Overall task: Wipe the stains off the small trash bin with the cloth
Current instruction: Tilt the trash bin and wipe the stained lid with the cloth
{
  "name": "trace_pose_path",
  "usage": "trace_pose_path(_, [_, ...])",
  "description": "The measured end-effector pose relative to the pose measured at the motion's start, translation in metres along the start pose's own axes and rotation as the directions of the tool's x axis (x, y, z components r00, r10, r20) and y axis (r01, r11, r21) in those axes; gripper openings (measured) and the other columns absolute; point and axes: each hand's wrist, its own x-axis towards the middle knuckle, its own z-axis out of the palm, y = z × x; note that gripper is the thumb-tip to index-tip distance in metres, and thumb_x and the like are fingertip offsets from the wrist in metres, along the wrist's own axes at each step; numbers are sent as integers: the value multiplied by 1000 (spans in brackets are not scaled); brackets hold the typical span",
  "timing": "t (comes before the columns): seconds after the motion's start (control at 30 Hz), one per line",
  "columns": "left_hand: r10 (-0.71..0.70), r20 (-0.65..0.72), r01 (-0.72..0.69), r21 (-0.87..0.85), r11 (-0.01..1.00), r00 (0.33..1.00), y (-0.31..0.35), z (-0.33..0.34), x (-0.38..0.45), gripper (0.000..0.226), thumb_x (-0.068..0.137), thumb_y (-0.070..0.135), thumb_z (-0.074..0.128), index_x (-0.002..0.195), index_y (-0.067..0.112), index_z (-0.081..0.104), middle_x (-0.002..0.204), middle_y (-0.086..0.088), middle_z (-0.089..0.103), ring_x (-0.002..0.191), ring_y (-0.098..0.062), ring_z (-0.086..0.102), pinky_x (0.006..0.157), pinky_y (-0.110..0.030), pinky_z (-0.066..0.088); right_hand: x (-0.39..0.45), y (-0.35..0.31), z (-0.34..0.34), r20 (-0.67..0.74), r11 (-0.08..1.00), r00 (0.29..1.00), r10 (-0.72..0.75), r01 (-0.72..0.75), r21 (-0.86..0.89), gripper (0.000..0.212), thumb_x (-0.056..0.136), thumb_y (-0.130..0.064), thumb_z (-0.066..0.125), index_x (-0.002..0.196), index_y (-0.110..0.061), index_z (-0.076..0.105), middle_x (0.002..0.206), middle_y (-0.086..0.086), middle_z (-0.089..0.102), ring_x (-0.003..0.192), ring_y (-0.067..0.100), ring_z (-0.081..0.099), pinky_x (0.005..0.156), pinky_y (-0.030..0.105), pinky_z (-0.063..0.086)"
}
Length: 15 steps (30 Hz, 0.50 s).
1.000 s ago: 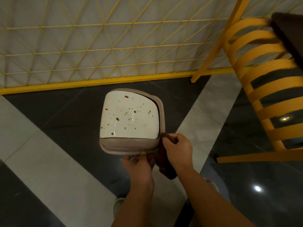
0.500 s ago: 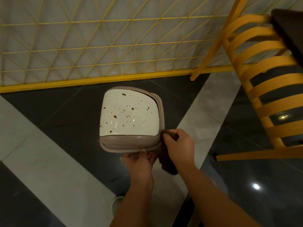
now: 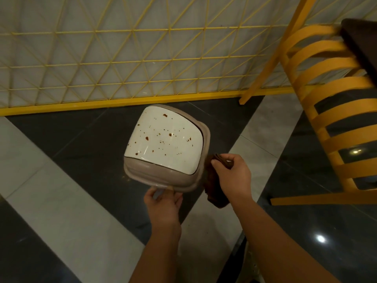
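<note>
The bin (image 3: 166,148) sits at the centre of the frame, on a dark floor (image 3: 85,144) with pale stripes, below the yellow lattice fence (image 3: 122,58). Its white lid (image 3: 165,141) faces up and is speckled all over with brown stains (image 3: 146,138) — none looks wiped yet.

Compared with a second ago, the bin has swung: its near edge now runs down toward the lower right instead of lying level across the frame, and the whole bin looks tilted toward the camera. The left hand (image 3: 163,203), just below the bin, grips its lower rim with fingers curled round the edge, and seems to have done the turning. The right hand (image 3: 232,174), at centre right, is clenched on the dark brown cloth (image 3: 214,180), which hangs bunched beneath it, just beside the bin's right edge; whether cloth and rim touch I cannot tell. That hand has moved with the bin but has not gone onto the lid.

So this reads as positioning — the stained face is being presented to the cloth, and the wiping itself is not yet begun. A yellow slatted chair (image 3: 330,111) stands at the right.
</note>
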Motion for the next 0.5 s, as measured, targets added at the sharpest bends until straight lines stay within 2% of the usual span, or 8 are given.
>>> trace_pose_path(0.07, [22, -38, -22, 1, 1000, 999, -1, 0, -2, 39, 94, 4, 56, 123, 25, 41, 117, -16, 62, 103, -28, 65, 98, -43, 49, -9, 7, -3, 8, 996, 999, 42, -42, 77, 14, 88, -27, 65, 96, -31, 55, 88, -13, 58, 78, 2, 55, 62, 16, 41])
trace_pose_path(0.17, [37, -18, -37, 6, 999, 999, -2, 0, -1, 49, 95, 3, 54, 129, 32, 36, 115, -13, 63, 103, -27, 66, 94, -42, 52, -21, 15, -3, 31, 990, 999, 44, -48, 132, 12, 88, -22, 65, 92, -31, 58, 87, -13, 62, 79, 2, 58, 60, 14, 42])
trace_pose_path(0.27, [35, -1, -35, 49, 998, 999, -1, -2, 0, 53, 97, 4, 51, 135, 36, 34, 112, -12, 65, 103, -27, 67, 93, -44, 53, -28, 15, -5, 3, 988, 1000, -12, 11, 153, 11, 88, -20, 64, 95, -28, 63, 88, -12, 65, 82, 3, 62, 66, 15, 46])
trace_pose_path(0.4, [48, 10, -49, 70, 996, 999, -3, -3, -3, 53, 97, 7, 52, 140, 34, 37, 122, -8, 61, 104, -25, 65, 79, -36, 57, -33, 14, 1, -6, 988, 996, -91, 91, 124, 13, 88, -19, 64, 97, -29, 64, 90, -14, 66, 85, 1, 62, 74, 16, 49])
trace_pose_path(0.5, [40, 4, -40, 61, 997, 999, -5, -1, -4, 55, 96, 6, 53, 141, 34, 37, 124, -7, 59, 105, -24, 65, 80, -36, 57, -54, 28, 14, 10, 987, 990, -142, 141, 80, 16, 88, -19, 65, 92, -35, 63, 90, -15, 66, 86, -1, 61, 78, 16, 51])
